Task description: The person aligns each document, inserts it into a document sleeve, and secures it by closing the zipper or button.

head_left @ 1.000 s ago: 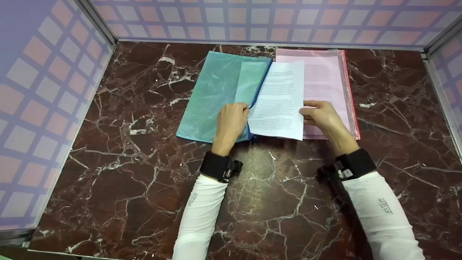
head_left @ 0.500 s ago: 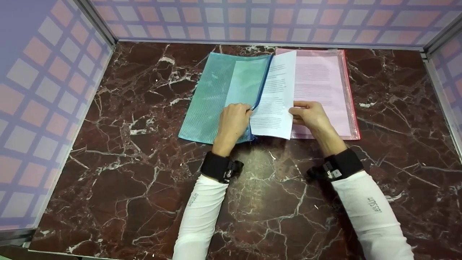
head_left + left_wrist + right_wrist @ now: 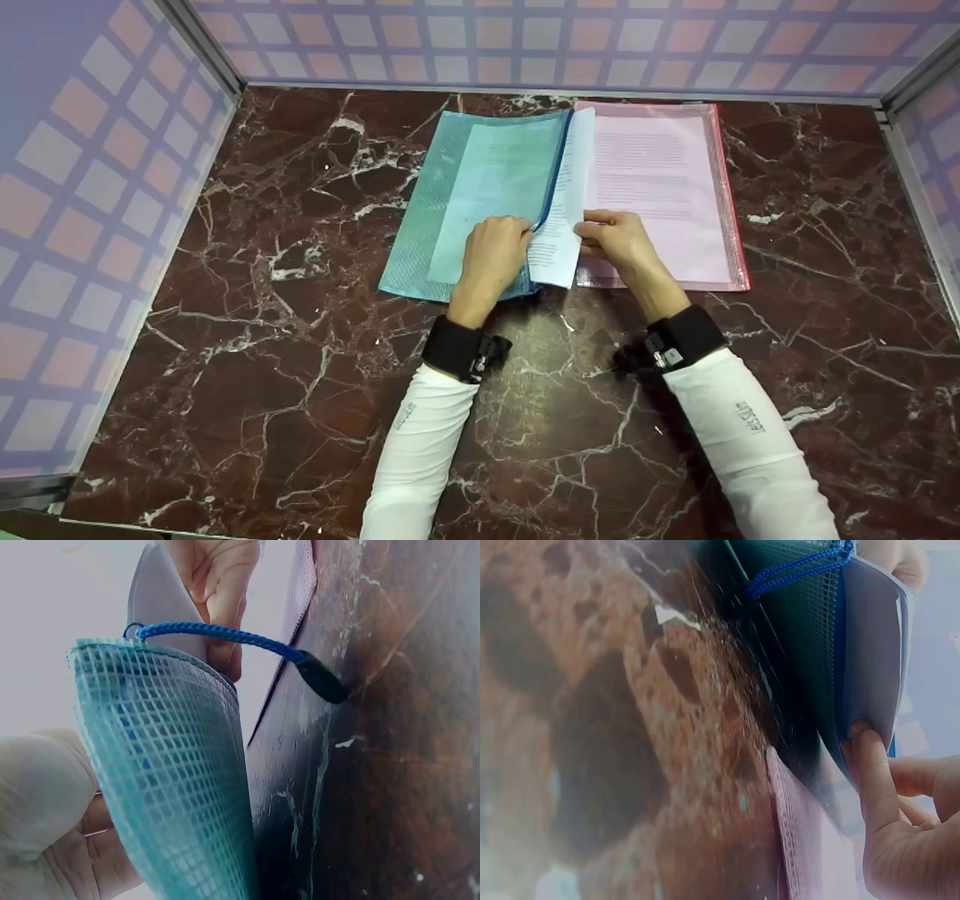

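Note:
A teal mesh zip pouch lies tilted on the table, its blue-edged mouth facing right. My left hand grips the upper layer of the pouch at that mouth. Most of a printed paper sheet sits inside, showing pale through the mesh; a strip sticks out on the right. My right hand pinches the sheet's outer edge between thumb and fingers. In the left wrist view a blue cord zip pull hangs from the pouch corner. The right wrist view has the paper bowed between the pouch's layers.
A pink mesh pouch with a red edge and a printed sheet inside lies flat on the right, partly under the right hand. Brown marble tabletop spreads around, bounded by checked panels at the back and sides.
My right hand has moved left, sliding the paper deeper into the teal pouch, so less sticks out. The left hand and pouch have shifted slightly right.

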